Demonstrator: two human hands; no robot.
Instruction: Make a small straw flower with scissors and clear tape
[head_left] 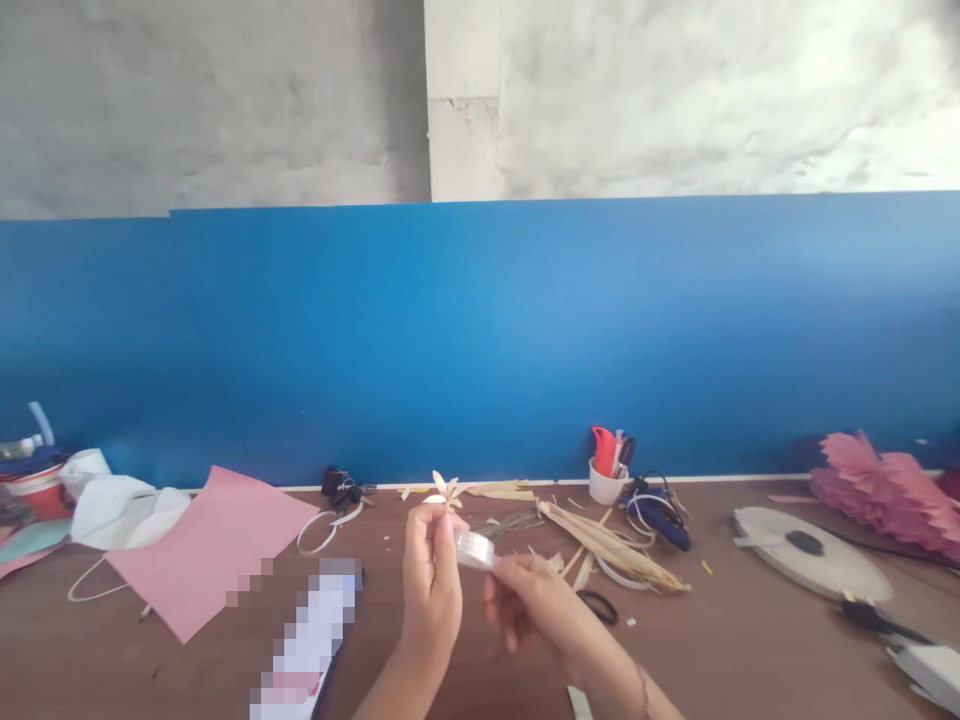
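Note:
My left hand [433, 562] pinches a small cream flower [445, 490] by its base, its pale pointed petals spreading above the fingertips. Close beside it, my right hand [536, 590] grips a roll of whitish tape [475, 549] at the roll's right edge. The roll's left side comes up against my left fingers; whether a strip of tape runs to the flower, I cannot tell. Behind my right hand lies a bundle of dried corn husks [611, 545]. A dark ring-shaped item [598, 606] rests near my right wrist.
Pink paper [217, 550] and a pixelated flat item [311, 640] lie to the left on the brown table [420, 690]. A white cup [606, 484] holds red-handled tools. Rightward are an oval white device [810, 550] and pink folded paper [889, 490]. A blue partition [480, 340] stands behind.

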